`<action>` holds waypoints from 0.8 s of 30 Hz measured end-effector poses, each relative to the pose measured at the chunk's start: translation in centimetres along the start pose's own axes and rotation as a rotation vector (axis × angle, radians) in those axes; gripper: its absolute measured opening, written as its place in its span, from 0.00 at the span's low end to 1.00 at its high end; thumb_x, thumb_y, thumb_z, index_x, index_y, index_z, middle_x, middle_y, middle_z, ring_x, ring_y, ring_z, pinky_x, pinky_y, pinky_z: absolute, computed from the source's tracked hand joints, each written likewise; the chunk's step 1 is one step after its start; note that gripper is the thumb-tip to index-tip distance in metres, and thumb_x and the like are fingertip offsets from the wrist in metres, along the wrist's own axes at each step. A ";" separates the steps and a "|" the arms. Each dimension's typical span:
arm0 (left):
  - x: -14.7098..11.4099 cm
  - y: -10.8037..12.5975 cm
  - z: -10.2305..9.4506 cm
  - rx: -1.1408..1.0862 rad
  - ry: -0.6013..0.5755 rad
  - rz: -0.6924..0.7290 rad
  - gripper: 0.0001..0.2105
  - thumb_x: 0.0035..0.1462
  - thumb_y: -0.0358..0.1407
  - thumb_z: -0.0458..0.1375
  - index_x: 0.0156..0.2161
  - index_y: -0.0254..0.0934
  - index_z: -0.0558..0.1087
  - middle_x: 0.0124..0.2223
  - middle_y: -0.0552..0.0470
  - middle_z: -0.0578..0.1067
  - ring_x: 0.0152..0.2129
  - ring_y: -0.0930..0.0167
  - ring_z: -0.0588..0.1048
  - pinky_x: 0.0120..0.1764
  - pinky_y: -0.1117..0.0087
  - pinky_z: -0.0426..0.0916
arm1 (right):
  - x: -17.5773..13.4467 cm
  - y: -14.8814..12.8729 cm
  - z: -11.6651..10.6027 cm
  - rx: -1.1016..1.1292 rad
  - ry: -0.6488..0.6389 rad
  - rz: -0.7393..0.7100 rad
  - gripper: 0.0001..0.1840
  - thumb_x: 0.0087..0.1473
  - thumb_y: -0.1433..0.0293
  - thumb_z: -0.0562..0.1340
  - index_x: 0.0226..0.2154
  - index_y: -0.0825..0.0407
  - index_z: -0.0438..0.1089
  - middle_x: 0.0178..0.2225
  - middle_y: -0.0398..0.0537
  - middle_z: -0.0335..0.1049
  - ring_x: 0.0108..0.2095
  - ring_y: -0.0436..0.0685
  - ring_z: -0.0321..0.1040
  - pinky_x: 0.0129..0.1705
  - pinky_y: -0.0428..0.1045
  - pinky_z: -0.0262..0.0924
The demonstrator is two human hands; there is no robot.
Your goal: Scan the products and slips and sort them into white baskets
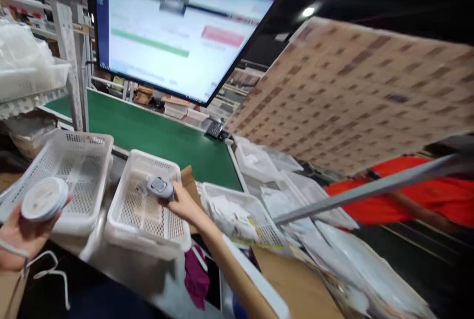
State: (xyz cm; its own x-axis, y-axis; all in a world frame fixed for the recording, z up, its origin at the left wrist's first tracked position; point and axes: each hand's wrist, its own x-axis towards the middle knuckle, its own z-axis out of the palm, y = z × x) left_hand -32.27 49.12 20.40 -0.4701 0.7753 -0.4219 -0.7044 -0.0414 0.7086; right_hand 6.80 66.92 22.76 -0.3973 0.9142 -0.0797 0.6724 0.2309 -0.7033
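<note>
The left hand (pixel 18 235) at the near left edge grips a round white container (pixel 43 199), lifted just in front of the left white basket (pixel 92 146); the right hand (pixel 181 204) clasps a grey handheld scanner (pixel 160 186) over the middle basket (pixel 148 232); beyond them lies a green belt (pixel 155 134), and a large monitor (pixel 177 32) glows at the far side; a person's orange sleeve (pixel 407 195) shows on the right.

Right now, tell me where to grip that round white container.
Grip the round white container across its edge, coming from below, as the left hand does now. It is a flat disc with its broad face tilted up, so fingers probably hold best on opposite sides of the rim.
</note>
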 end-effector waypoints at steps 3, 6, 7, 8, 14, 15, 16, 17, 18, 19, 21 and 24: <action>1.3 -0.6 4.6 -0.079 -0.206 -0.238 0.32 0.60 0.46 0.64 0.70 0.49 0.76 0.58 0.36 0.85 0.45 0.46 0.88 0.29 0.56 0.85 | -3.3 -0.8 0.7 -0.061 0.169 -0.574 0.23 0.50 0.72 0.66 0.51 0.53 0.74 0.49 0.59 0.77 0.47 0.66 0.78 0.48 0.57 0.78; 1.3 -1.3 9.4 -0.032 -0.412 -0.435 0.30 0.69 0.50 0.59 0.72 0.46 0.74 0.58 0.33 0.84 0.43 0.42 0.88 0.23 0.54 0.81 | -5.2 -2.9 1.6 -0.222 0.355 -0.957 0.30 0.62 0.73 0.62 0.66 0.55 0.68 0.54 0.65 0.79 0.52 0.67 0.81 0.49 0.56 0.80; 1.1 -1.7 10.8 -0.008 -0.468 -0.487 0.29 0.71 0.51 0.58 0.71 0.44 0.75 0.57 0.34 0.84 0.46 0.41 0.87 0.25 0.53 0.82 | -5.5 -3.9 1.8 -0.290 0.390 -1.034 0.31 0.65 0.73 0.61 0.69 0.56 0.65 0.57 0.68 0.79 0.57 0.68 0.80 0.54 0.57 0.80; 0.9 -2.2 11.9 0.010 -0.524 -0.521 0.28 0.72 0.51 0.58 0.70 0.43 0.77 0.56 0.35 0.84 0.49 0.41 0.86 0.29 0.51 0.83 | -5.7 -4.7 2.0 -0.359 0.406 -1.082 0.32 0.67 0.74 0.61 0.71 0.58 0.64 0.61 0.72 0.77 0.64 0.70 0.77 0.60 0.60 0.78; -0.4 -6.7 14.8 0.076 -0.914 -0.513 0.31 0.61 0.52 0.75 0.64 0.39 0.83 0.57 0.38 0.85 0.60 0.45 0.82 0.64 0.47 0.77 | -5.5 -5.7 3.1 -0.546 0.414 -1.034 0.50 0.57 0.70 0.70 0.78 0.56 0.58 0.78 0.80 0.51 0.79 0.89 0.46 0.68 0.79 0.68; -0.7 -7.2 15.0 0.088 -0.949 -0.503 0.33 0.59 0.54 0.76 0.64 0.39 0.83 0.57 0.38 0.85 0.60 0.45 0.82 0.64 0.47 0.77 | -5.6 -5.2 3.4 -0.518 0.426 -1.029 0.53 0.56 0.70 0.70 0.80 0.55 0.56 0.79 0.78 0.52 0.79 0.87 0.47 0.69 0.77 0.68; -0.9 -7.8 15.2 0.097 -0.974 -0.490 0.35 0.58 0.56 0.76 0.65 0.41 0.83 0.58 0.39 0.85 0.60 0.45 0.82 0.65 0.48 0.77 | -5.7 -4.5 3.6 -0.480 0.442 -1.023 0.55 0.56 0.70 0.71 0.81 0.54 0.54 0.79 0.77 0.53 0.79 0.86 0.48 0.69 0.76 0.68; -1.3 -8.2 15.3 0.104 -0.987 -0.478 0.37 0.57 0.57 0.77 0.67 0.43 0.82 0.59 0.40 0.85 0.61 0.46 0.82 0.65 0.49 0.76 | -5.9 -3.7 3.9 -0.439 0.462 -1.011 0.56 0.56 0.69 0.72 0.82 0.52 0.52 0.79 0.74 0.53 0.79 0.84 0.49 0.70 0.75 0.68; -1.6 -8.7 15.5 0.113 -0.985 -0.465 0.37 0.56 0.57 0.77 0.68 0.46 0.82 0.60 0.41 0.84 0.62 0.47 0.81 0.67 0.51 0.76 | -6.0 -2.9 4.4 -0.397 0.482 -0.996 0.58 0.56 0.69 0.73 0.82 0.50 0.51 0.80 0.71 0.52 0.79 0.83 0.50 0.70 0.74 0.69; -1.9 -9.2 15.7 0.122 -0.973 -0.455 0.38 0.56 0.57 0.78 0.69 0.48 0.81 0.62 0.43 0.83 0.63 0.48 0.81 0.68 0.52 0.75 | -6.1 -2.1 4.9 -0.358 0.501 -0.974 0.58 0.57 0.68 0.73 0.83 0.47 0.50 0.81 0.69 0.50 0.79 0.83 0.51 0.70 0.74 0.69; -2.4 -10.6 15.8 0.115 -0.933 -0.435 0.38 0.56 0.56 0.78 0.70 0.53 0.79 0.65 0.45 0.82 0.65 0.49 0.79 0.70 0.52 0.72 | -6.0 -0.2 6.2 -0.294 0.551 -0.895 0.59 0.59 0.68 0.73 0.84 0.43 0.47 0.82 0.64 0.46 0.79 0.83 0.52 0.70 0.74 0.69; -2.3 -13.4 15.3 0.058 -0.887 -0.325 0.37 0.57 0.57 0.77 0.70 0.56 0.79 0.68 0.47 0.80 0.69 0.50 0.76 0.74 0.51 0.67 | -4.8 2.5 8.6 -0.234 0.619 -0.738 0.61 0.63 0.70 0.71 0.85 0.36 0.39 0.82 0.58 0.49 0.76 0.79 0.60 0.68 0.70 0.75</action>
State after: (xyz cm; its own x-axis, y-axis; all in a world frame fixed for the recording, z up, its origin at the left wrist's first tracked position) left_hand -13.59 57.54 20.48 0.3374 0.9406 -0.0368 -0.6908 0.2740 0.6692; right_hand 4.99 60.24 15.32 -0.4142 0.5116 0.7527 0.5202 0.8117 -0.2655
